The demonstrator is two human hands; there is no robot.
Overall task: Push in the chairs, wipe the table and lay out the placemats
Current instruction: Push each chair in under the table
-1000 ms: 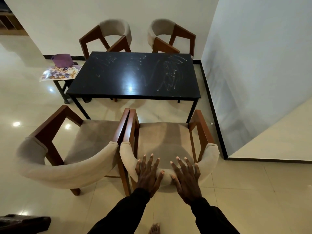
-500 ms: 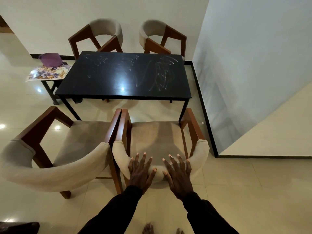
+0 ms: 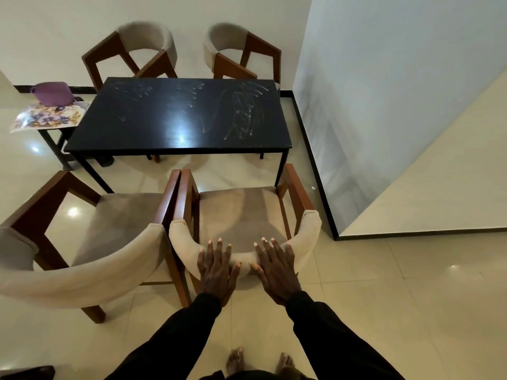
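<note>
A: Left hand?

B: Laid flat on the padded backrest of the near right chair. Fingers straight and spread, curled round nothing.

A: And the right hand?

B: Much the same. Flat on that backrest just beside the left, fingers straight, gripping nothing. Thumb tips near each other but apart.

A: Where, relative to the fingers?

B: Directly under both palms at the middle of the curve. Tips reaching over the top rim toward the seat, which lies beyond them, toward the dark surface.

A: Tucked in?

B: Not yet. Seat out on the floor, wooden arm ends near the surface's near edge.

A: Near left chair?

B: Just beside, arm along arm, also out in the open.

A: Far side?

B: Two far chairs by the wall, fronts at the far edge.

A: The surface itself?

B: Streaked with pale smears, mostly toward the right.

A: Placemats?

B: Floral, on a small stand left of the surface, with a purple container at their far edge.
</note>
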